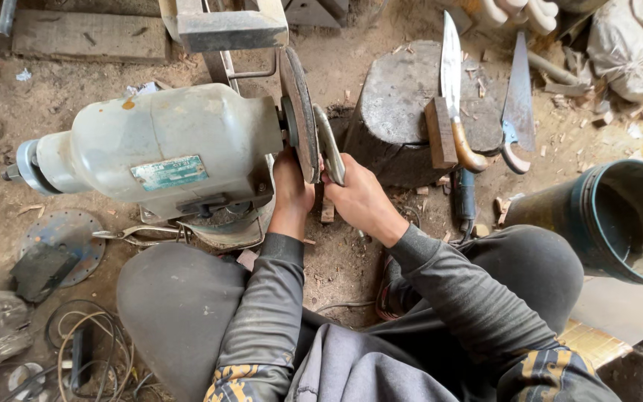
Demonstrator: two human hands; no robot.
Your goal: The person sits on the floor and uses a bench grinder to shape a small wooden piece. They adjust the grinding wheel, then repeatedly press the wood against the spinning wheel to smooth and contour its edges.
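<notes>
Both hands, left hand (292, 186) and right hand (359, 197), clamp a curved steel blade (329, 141) against the grinding wheel (299, 112) of the bench grinder (165, 149); stiff, sharp-edged, probably best gripped by its blunt ends.

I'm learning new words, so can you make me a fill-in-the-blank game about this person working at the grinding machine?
1. Both hands, the left hand and the right hand, press a curved metal blade against the grinding ____.
2. On the dark block lies a long knife with a ____ handle.
3. Right of the person's knee stands a blue-green ____.
4. Under the grinder's grey motor lies a pair of ____.

Missing words: wheel; wooden; bucket; pliers
</notes>
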